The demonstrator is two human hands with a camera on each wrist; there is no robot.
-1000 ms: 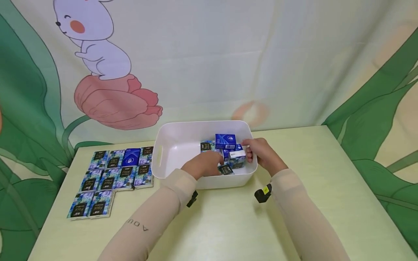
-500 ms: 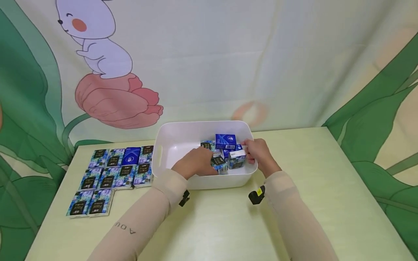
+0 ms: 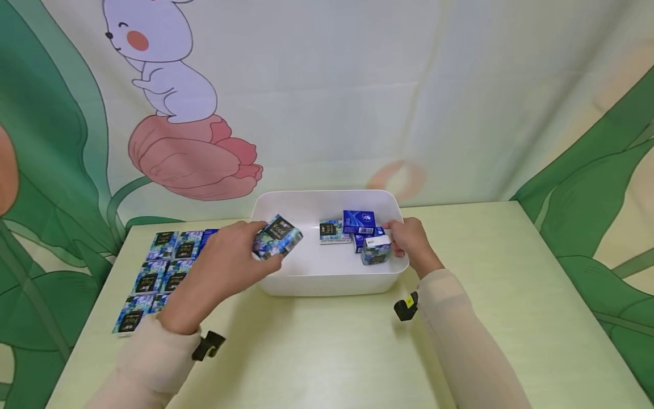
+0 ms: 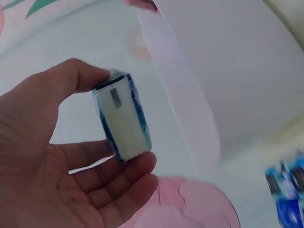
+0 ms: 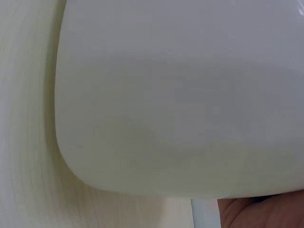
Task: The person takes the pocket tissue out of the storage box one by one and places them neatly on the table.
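Observation:
My left hand pinches a floral blue-and-purple pocket tissue pack between thumb and fingers, raised over the left end of the white plastic bin. In the left wrist view that tissue pack shows its pale narrow side, thumb on one end and fingers at the other. My right hand grips the bin's right end at the rim. Inside, toward the right, lie a floral pack, a dark blue pack on top of others, and a floral pack standing on edge.
Rows of tissue packs lie flat on the pale table left of the bin, partly hidden by my left hand and forearm. A printed curtain hangs right behind the table's back edge.
My left hand has lifted a floral tissue pack from among those in the bin and carried it up and left. My right hand has stayed at the bin's right end.

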